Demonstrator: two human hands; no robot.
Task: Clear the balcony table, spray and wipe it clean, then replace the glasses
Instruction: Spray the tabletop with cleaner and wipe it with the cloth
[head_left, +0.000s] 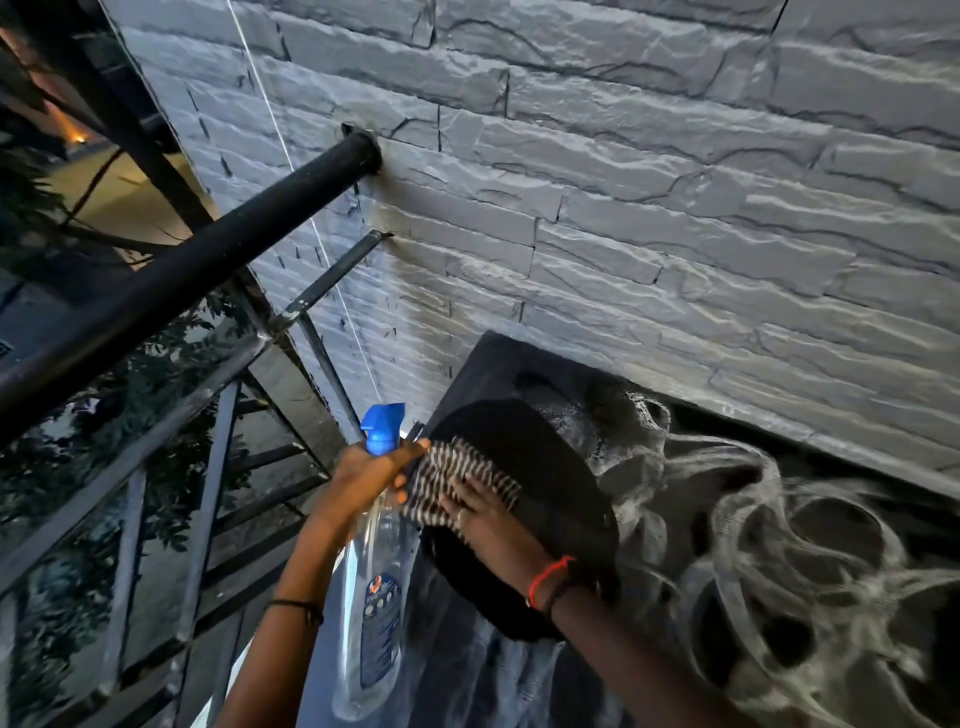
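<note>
Balcony table (550, 462) — your right hand (488, 525) is pressing the striped cloth (457, 480) flat-fingered, left hand (369, 467) is curling round the spray bottle (374, 597) — a loosening grip could drop it.

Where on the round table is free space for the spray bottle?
Free: far half of the round black tabletop, between striped cloth and lacy fabric. Crowded: its left edge, where left hand holds spray bottle and right hand presses the cloth.
</note>
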